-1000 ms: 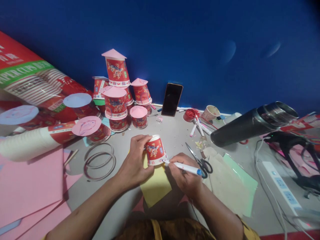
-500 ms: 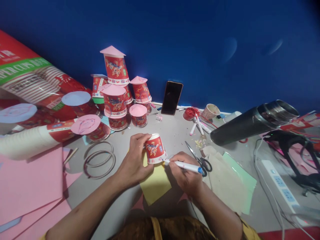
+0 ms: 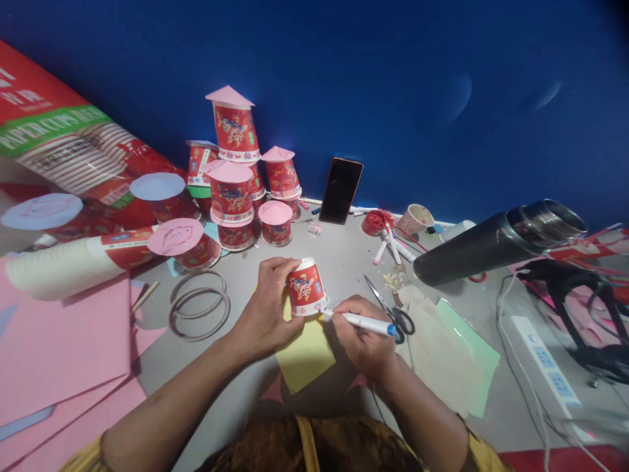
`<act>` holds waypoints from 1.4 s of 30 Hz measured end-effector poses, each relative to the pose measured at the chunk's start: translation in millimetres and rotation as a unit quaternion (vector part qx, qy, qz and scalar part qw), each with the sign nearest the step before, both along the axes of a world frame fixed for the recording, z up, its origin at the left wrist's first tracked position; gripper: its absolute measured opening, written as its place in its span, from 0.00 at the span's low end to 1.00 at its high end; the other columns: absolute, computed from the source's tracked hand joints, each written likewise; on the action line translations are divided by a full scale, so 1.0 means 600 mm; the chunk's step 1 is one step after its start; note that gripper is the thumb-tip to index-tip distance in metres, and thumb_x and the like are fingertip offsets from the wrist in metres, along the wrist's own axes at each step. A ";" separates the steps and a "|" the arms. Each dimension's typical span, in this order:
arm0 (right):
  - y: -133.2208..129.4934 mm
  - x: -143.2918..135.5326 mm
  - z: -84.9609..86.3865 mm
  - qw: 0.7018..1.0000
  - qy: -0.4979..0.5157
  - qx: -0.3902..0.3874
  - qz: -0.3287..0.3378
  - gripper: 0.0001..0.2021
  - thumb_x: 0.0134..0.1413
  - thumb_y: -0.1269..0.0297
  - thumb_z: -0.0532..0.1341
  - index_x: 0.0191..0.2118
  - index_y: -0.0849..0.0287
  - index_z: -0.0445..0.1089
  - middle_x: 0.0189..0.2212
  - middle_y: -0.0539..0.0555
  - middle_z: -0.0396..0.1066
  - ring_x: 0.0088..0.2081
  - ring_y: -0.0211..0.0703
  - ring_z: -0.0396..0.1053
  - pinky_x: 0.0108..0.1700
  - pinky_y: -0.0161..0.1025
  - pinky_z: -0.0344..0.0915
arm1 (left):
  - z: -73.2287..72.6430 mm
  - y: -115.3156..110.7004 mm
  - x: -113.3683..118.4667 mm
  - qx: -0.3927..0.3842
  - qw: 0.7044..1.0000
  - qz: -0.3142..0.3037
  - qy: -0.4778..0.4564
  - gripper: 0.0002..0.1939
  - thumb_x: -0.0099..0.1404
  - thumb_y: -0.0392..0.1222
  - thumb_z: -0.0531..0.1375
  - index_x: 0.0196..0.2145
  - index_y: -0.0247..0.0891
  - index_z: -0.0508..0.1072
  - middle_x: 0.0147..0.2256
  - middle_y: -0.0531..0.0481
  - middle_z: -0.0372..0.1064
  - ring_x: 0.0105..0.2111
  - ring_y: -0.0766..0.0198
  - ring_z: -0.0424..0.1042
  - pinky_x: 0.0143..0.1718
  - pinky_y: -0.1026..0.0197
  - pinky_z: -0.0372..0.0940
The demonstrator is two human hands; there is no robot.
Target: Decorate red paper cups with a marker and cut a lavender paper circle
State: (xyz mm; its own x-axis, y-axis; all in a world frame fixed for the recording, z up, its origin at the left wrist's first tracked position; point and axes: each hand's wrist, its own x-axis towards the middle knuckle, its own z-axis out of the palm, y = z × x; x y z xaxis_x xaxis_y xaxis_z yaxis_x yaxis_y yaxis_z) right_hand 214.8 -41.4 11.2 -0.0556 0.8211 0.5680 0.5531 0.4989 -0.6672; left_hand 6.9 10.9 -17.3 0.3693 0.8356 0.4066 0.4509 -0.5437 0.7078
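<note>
A red paper cup with a white band (image 3: pixel 305 288) stands upside down between my hands. My left hand (image 3: pixel 270 305) grips it from the left, fingers over the top and thumb near the rim. My right hand (image 3: pixel 362 337) is closed around a white marker with a blue end (image 3: pixel 368 323). The marker's tip points left and meets the cup's lower white band at its right side. Beneath the cup and my left hand lies a sheet of yellow paper (image 3: pixel 305 359).
Decorated cups with pink paper tops (image 3: pixel 232 196) stand back left. A phone (image 3: pixel 341 190) leans on the blue wall. Scissors (image 3: pixel 388 307), a dark flask (image 3: pixel 472 248) and a power strip (image 3: pixel 545 360) lie right. Metal rings (image 3: pixel 199 314) and pink sheets (image 3: pixel 63 354) lie left.
The view has shifted slightly, so the things at the left appear further right. Both hands keep their holds, and the marker's tip sits a little higher in the view.
</note>
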 end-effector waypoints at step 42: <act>-0.002 -0.001 -0.006 1.000 -0.001 -0.001 0.011 0.07 0.65 0.70 0.62 0.35 0.55 0.75 0.27 0.50 0.78 0.27 0.40 0.77 0.32 0.34 0.71 | 0.002 0.000 -0.001 0.012 1.000 -0.011 0.016 0.46 0.53 0.27 0.63 0.68 0.43 0.54 0.58 0.39 0.53 0.62 0.43 0.63 0.62 0.39 0.71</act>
State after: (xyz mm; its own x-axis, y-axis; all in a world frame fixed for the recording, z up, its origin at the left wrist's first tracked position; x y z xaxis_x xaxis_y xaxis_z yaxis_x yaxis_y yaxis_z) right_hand 214.4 -42.4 7.4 -0.0754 0.8212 0.5657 0.5436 0.5095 -0.6671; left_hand 6.5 10.7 -15.8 0.4005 0.8170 0.4149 0.4601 -0.5709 0.6800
